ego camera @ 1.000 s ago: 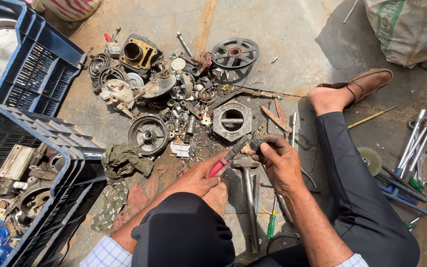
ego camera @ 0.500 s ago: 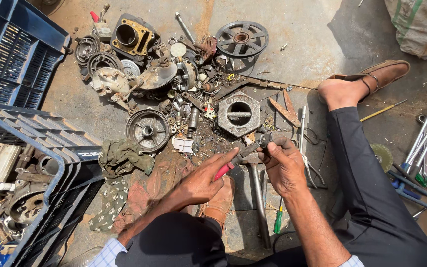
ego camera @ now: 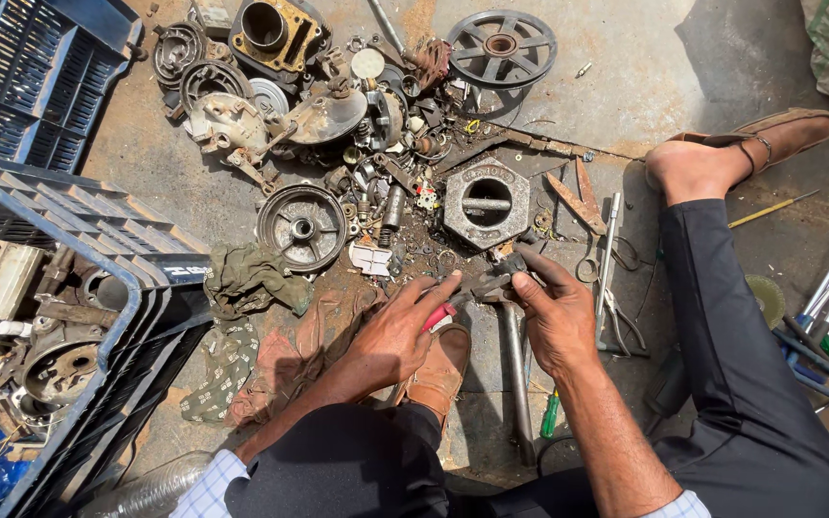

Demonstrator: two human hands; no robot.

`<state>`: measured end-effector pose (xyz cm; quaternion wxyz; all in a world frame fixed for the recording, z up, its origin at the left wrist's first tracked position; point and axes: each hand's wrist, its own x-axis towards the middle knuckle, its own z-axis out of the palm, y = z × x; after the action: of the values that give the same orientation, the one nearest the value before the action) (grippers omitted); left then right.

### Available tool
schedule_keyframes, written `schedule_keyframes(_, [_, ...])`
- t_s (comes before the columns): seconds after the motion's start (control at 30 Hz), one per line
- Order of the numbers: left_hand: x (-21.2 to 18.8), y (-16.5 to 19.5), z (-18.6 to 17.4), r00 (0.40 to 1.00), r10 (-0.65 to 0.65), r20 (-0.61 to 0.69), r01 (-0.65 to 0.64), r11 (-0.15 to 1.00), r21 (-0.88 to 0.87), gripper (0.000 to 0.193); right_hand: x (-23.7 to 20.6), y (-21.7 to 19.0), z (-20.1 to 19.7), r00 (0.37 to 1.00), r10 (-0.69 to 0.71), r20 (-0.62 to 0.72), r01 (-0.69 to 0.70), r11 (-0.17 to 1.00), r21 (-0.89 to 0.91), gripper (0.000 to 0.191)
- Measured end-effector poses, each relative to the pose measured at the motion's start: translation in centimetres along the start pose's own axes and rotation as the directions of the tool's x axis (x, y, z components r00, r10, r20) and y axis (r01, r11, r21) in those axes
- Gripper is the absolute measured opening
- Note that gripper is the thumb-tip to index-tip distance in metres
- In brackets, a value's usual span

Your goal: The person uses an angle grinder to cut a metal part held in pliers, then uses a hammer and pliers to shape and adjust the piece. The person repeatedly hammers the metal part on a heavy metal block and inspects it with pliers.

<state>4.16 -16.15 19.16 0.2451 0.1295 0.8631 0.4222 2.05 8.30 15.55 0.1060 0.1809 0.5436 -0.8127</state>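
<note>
Red-handled pliers (ego camera: 445, 309) sit in the left hand (ego camera: 397, 331), and the fingers are wrapped tight around the handles. A second ago the hands were in the same spot above the ground, with the same tool between them, so not much has moved; the head has only leaned a bit closer, so the pile of parts looks bigger now. That means the work with the pliers is still going on and is not done yet. The nose of the pliers points to the right, toward a small dark metal piece (ego camera: 503, 271). The right hand (ego camera: 556, 317) pinches that piece with its thumb and first fingers, closed firmly on it. Both hands meet just below the grey six-sided metal block (ego camera: 487, 203), close to it but not touching it. The left arm comes up from the lower left and the wrist is bent a little, with the back of the hand facing up. The right arm comes straight up from the bottom, and its fingers curl over the piece from above. Under the hands lie a brown shoe (ego camera: 438, 372) and a long steel bar (ego camera: 516, 369). A round metal drum (ego camera: 302, 227) rests on the ground to the left, next to a green rag (ego camera: 251, 278). A blue crate (ego camera: 98, 317) full of old parts stands at the far left.
</note>
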Motion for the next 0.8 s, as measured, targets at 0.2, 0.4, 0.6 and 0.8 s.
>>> schedule_keyframes(0.2, [-0.1,-0.1,0.3,0.999,-0.030,0.031,0.029,0.999,0.046,0.088,-0.4,-0.8,0.4,0.999,0.037,0.015,-0.035,0.996,-0.077,0.044])
schedule_keyframes(0.4, [-0.4,0.5,0.0,0.985,-0.128,0.118,0.127,0.992,0.015,0.084,-0.7,-1.7,1.1,1.000,-0.017,0.022,0.021,0.979,-0.200,0.040])
schedule_keyframes(0.6, [-0.6,0.7,-0.1,0.994,-0.075,0.080,0.080,0.995,-0.062,0.082,-0.8,-1.6,1.5,0.998,-0.066,0.001,0.064,0.961,-0.270,0.039])
schedule_keyframes(0.8, [-0.1,-0.4,0.6,0.981,-0.163,0.105,0.160,0.987,0.033,0.079,-0.4,-1.0,1.1,0.999,-0.046,-0.005,0.044,0.968,-0.249,0.035])
